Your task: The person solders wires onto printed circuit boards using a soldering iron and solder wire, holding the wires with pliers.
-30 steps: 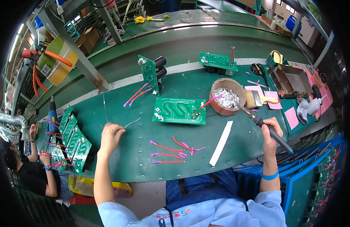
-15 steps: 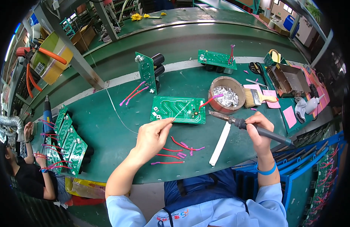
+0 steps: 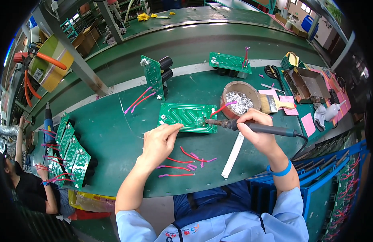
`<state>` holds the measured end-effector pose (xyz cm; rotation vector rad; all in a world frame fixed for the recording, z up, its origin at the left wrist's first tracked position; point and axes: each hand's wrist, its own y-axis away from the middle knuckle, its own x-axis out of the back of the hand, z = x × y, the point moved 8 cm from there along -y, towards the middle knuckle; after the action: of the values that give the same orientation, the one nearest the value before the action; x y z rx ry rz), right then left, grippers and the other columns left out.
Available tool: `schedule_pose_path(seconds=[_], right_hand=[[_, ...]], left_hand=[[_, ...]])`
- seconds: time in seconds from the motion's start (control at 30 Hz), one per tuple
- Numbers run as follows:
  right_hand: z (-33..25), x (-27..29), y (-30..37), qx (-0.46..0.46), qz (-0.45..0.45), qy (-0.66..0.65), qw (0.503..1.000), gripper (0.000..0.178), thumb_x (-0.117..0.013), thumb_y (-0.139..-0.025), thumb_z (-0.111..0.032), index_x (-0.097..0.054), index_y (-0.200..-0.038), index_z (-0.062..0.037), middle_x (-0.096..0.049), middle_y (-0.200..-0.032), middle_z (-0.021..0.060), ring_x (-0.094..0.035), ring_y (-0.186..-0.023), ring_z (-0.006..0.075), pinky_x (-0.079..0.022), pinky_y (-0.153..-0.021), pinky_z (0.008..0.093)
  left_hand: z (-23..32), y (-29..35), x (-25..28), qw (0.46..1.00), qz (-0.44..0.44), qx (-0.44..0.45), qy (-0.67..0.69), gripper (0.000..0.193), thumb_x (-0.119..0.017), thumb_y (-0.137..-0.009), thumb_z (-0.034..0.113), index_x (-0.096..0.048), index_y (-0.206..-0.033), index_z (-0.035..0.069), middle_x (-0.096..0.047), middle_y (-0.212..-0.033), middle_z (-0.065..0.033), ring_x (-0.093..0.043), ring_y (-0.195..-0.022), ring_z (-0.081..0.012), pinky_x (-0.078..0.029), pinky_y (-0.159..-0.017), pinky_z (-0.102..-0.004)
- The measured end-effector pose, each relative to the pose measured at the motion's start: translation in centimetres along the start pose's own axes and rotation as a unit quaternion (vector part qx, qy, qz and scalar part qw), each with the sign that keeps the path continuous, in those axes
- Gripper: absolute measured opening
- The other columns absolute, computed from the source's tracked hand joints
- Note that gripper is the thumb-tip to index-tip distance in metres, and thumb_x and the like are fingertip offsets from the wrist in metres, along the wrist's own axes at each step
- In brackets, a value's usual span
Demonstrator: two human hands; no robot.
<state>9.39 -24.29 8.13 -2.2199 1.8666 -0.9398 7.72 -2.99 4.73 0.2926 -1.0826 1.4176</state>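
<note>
A green circuit board (image 3: 182, 115) lies in front of me with a red wire (image 3: 223, 109) rising from its right end. My right hand (image 3: 257, 129) grips a soldering iron (image 3: 277, 130), whose tip touches the board near the foot of that wire. At the board's lower left edge, my left hand (image 3: 160, 141) pinches a thin solder wire (image 3: 123, 105); the strand trails off to the left, and its end by the tip is hard to make out. Several loose red wires with purple ends (image 3: 176, 167) lie below the board.
A round pot of metal scraps (image 3: 239, 101), a brush (image 3: 275, 104) and an open carton (image 3: 305, 84) stand right. Upright boards (image 3: 154, 76) (image 3: 228, 62) sit behind; more boards (image 3: 71, 153) lean left. A white strip (image 3: 233, 156) lies near my right arm. A co-worker (image 3: 33, 181) sits left.
The soldering iron has moved left, and its tip has come down onto the board. My left hand has shifted slightly left, still pinching the solder wire.
</note>
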Motion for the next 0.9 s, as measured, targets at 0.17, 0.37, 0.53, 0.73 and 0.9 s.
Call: schedule_pose_path(seconds=[0.17,0.37,0.53,0.73,0.9], right_hand=[[-0.1,-0.5,-0.5,0.03,-0.032,0.019,0.999,0.005,-0.059,-0.064,-0.004,-0.056,-0.066,-0.0001,-0.053,-0.061,0.0061,-0.05,-0.054,0.0129,-0.038,-0.049,0.0235],[0.1,-0.9,-0.6,0.04,-0.065,0.002,0.997,0.006,-0.059,-0.063,-0.005,-0.056,-0.066,-0.0006,-0.051,-0.062,0.0054,-0.049,-0.055,0.0133,-0.039,-0.051,0.0238],[0.3,-1.2,-0.9,0.045,-0.118,-0.031,0.992,0.006,-0.059,-0.062,-0.003,-0.056,-0.067,-0.001,-0.052,-0.063,0.0058,-0.048,-0.057,0.014,-0.037,-0.052,0.025],[-1.0,-1.7,-0.6,0.068,-0.115,0.002,0.991,0.007,-0.059,-0.061,-0.002,-0.057,-0.067,-0.0007,-0.053,-0.063,0.0067,-0.05,-0.058,0.015,-0.039,-0.053,0.0255],[-1.7,-1.9,-0.2,0.068,-0.094,0.054,0.992,0.007,-0.059,-0.062,-0.006,-0.056,-0.067,-0.0016,-0.05,-0.06,0.0076,-0.049,-0.053,0.0195,-0.039,-0.05,0.0286]], left_hand=[[-0.3,0.1,0.6,0.999,0.032,-0.009,0.017,0.012,-0.055,-0.073,0.007,-0.061,-0.083,0.008,-0.054,-0.059,-0.008,-0.053,-0.052,-0.0228,-0.041,-0.048,-0.0312],[-0.7,-0.2,-0.8,1.0,-0.001,-0.009,0.015,0.012,-0.054,-0.073,0.008,-0.061,-0.083,0.008,-0.053,-0.058,-0.0079,-0.053,-0.052,-0.0226,-0.041,-0.047,-0.0315],[-0.4,-0.5,-1.4,1.0,-0.011,-0.011,0.01,0.011,-0.054,-0.074,0.009,-0.061,-0.082,0.009,-0.052,-0.057,-0.0073,-0.052,-0.052,-0.0227,-0.041,-0.047,-0.0322],[-0.2,-0.5,-1.4,1.0,-0.017,-0.01,-0.012,0.011,-0.054,-0.073,0.009,-0.06,-0.082,0.009,-0.052,-0.057,-0.0062,-0.053,-0.052,-0.0228,-0.041,-0.047,-0.033],[0.3,-0.4,-1.1,0.999,-0.013,-0.03,-0.032,0.012,-0.054,-0.072,0.009,-0.06,-0.083,0.01,-0.051,-0.057,-0.0055,-0.053,-0.052,-0.0222,-0.041,-0.046,-0.0329]])
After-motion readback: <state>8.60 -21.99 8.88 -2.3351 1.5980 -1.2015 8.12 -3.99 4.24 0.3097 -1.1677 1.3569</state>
